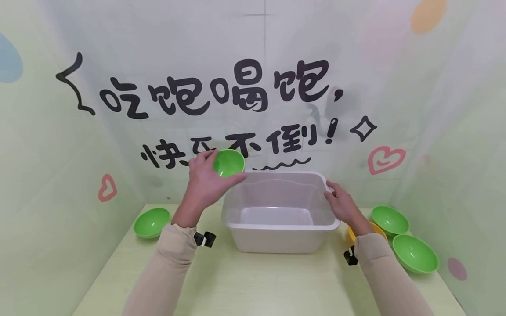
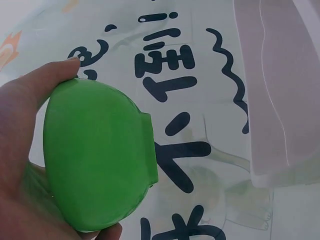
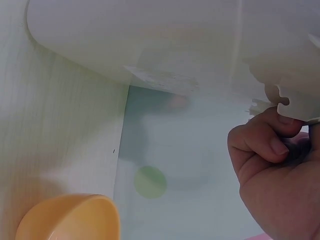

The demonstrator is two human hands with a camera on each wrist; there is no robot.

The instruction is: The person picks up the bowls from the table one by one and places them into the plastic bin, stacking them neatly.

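Note:
My left hand [image 1: 206,179] holds a small green bowl [image 1: 230,163] by its rim, raised at the back left of a white plastic basin [image 1: 276,239]. The bowl is tilted, its inside facing me in the head view; the left wrist view shows its rounded underside and foot [image 2: 150,150]. My right hand [image 1: 343,202] grips the basin's right rim, fingers curled at the edge, as the right wrist view [image 3: 275,155] also shows. The basin stands on the table, and its visible floor is bare.
A green bowl [image 1: 152,223] sits at the table's left. On the right are two more green bowls, one farther back [image 1: 390,220] and one nearer [image 1: 416,253], beside a yellow bowl [image 3: 75,220] partly hidden by my right forearm. A printed sheet [image 1: 253,131] walls the table's back.

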